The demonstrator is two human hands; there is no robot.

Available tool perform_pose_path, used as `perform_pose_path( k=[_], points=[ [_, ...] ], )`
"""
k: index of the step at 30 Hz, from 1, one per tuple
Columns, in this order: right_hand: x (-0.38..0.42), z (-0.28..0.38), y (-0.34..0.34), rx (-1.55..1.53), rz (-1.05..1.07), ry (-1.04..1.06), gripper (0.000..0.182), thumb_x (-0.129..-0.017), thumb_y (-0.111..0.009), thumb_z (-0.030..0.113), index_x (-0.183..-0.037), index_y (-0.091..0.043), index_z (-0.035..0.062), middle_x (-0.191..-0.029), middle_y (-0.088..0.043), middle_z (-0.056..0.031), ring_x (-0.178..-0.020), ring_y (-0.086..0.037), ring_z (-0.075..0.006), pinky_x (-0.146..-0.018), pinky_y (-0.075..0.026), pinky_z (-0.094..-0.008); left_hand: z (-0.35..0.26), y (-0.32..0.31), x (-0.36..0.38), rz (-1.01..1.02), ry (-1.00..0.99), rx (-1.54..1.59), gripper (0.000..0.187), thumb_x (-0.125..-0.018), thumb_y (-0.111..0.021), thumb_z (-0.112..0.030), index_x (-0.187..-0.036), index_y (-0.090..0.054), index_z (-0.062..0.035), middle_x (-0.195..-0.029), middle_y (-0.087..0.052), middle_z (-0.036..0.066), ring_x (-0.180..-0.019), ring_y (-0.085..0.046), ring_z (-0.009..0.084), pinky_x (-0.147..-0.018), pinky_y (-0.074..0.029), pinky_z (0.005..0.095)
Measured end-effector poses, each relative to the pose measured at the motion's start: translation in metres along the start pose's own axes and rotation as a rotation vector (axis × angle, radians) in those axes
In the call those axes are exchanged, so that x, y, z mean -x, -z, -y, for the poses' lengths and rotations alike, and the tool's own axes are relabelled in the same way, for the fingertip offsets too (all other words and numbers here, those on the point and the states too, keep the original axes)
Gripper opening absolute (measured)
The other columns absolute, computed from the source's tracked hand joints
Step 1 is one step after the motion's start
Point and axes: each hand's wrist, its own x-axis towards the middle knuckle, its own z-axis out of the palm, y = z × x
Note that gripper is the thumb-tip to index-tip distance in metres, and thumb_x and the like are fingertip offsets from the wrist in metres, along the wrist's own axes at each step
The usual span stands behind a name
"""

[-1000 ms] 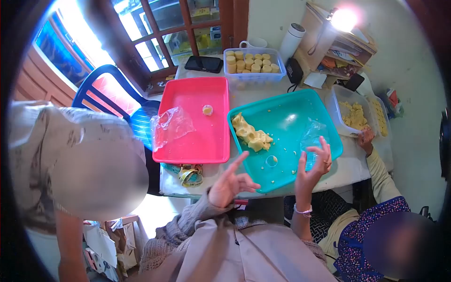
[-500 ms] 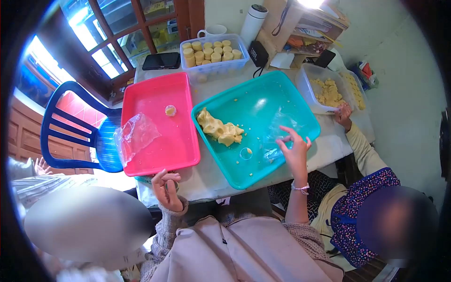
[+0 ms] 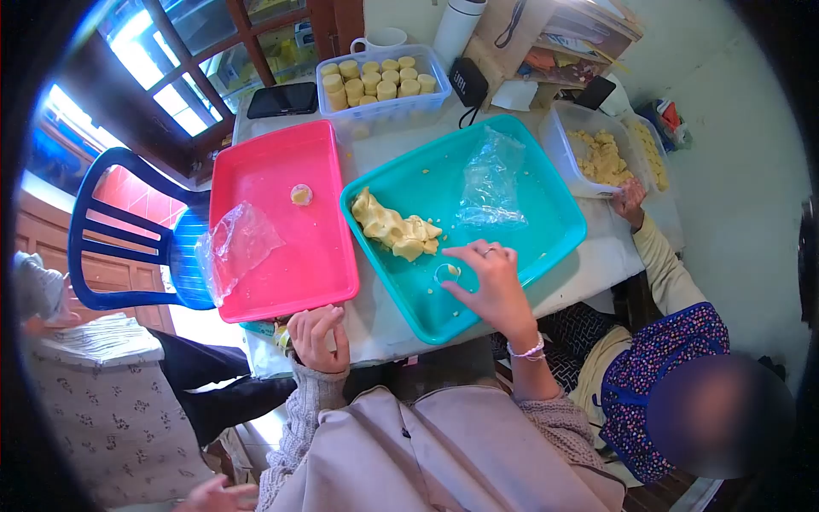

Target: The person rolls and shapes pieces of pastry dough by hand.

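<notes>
My right hand (image 3: 488,286) reaches over the teal tray (image 3: 408,300), thumb and fingers apart on either side of a clear round ring cutter (image 3: 447,274). A small bit of dough shows at the ring. Left of it in the tray lies a lumpy roll of yellow dough (image 3: 394,227), with crumbs around. A crumpled clear plastic sheet (image 3: 493,181) rests at the tray's far side. My left hand (image 3: 318,339) is loosely curled, empty, at the near edge of the pink tray (image 3: 294,269). That tray holds one small dough round (image 3: 301,194) and another plastic sheet (image 3: 243,247).
A clear tub of stacked dough rounds (image 3: 384,107) stands behind the trays, beside a phone (image 3: 282,100), mug (image 3: 380,39) and speaker (image 3: 468,83). At right, a co-worker's hand (image 3: 630,203) touches a tub of dough (image 3: 577,181). Another person stands left, near a blue chair (image 3: 192,264).
My right hand has moved left from the plastic sheet to the ring cutter. The sheet now lies further back in the teal tray. The person at left has shifted.
</notes>
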Motion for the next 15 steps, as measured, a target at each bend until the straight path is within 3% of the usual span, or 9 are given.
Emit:
perform_pose_path(
  k=[10,13,15],
  points=[
    [0.005,0.001,-0.028,0.013,0.095,-0.012,0.047,-0.070,-0.078,0.024,-0.112,-0.059,0.0173,-0.096,-0.056,-0.0028,-0.090,-0.055,-0.0205,-0.083,-0.037,-0.0367,-0.001,0.000,0.000,-0.002,-0.008,0.003,0.036,-0.074,-0.060,0.001,-0.108,-0.055,-0.0082,-0.093,-0.063,0.008,-0.086,-0.061,0.0233,-0.085,-0.041,0.0409],
    [-0.002,0.000,-0.035,-0.053,0.031,-0.120,0.049,-0.071,-0.077,0.024,-0.116,-0.058,0.0168,-0.098,-0.057,-0.0043,-0.089,-0.055,-0.0209,-0.082,-0.038,-0.0367,-0.001,-0.001,0.000,-0.025,-0.007,-0.005,0.035,-0.071,-0.058,0.005,-0.104,-0.054,-0.0073,-0.092,-0.064,0.008,-0.084,-0.061,0.0259,-0.083,-0.041,0.0407],
    [-0.003,0.006,-0.039,0.068,-0.094,-0.078,0.049,-0.072,-0.077,0.022,-0.118,-0.059,0.0161,-0.097,-0.057,-0.0044,-0.086,-0.056,-0.0203,-0.082,-0.039,-0.0368,-0.003,0.001,0.000,-0.034,-0.009,-0.008,0.035,-0.072,-0.059,0.004,-0.105,-0.054,-0.0073,-0.093,-0.064,0.008,-0.085,-0.061,0.0249,-0.083,-0.042,0.0408]
  ],
)
